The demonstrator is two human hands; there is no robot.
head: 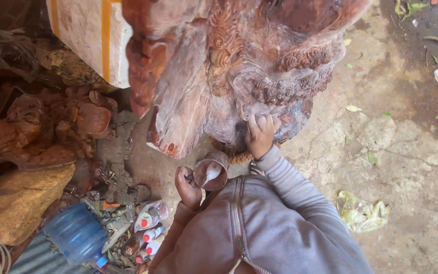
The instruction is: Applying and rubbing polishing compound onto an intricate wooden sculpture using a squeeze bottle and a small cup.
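A large reddish-brown carved wood sculpture (pixel 239 61) with curly relief fills the top middle of the head view. My right hand (pixel 260 133) presses against its lower carved edge, fingers bent; whether it holds anything small is hidden. My left hand (pixel 187 189) grips a small dusty cup (pixel 211 170) tilted toward me, with pale paste inside. Both arms wear grey sleeves of a zipped hooded top (pixel 259 228).
Smaller dark wood carvings (pixel 51 127) and a tan wood block (pixel 16 203) lie at left. A blue water jug (pixel 77 234) and small white bottles with red caps (pixel 150 233) sit lower left. A crumpled yellow-green plastic bag (pixel 361 213) lies on cracked concrete.
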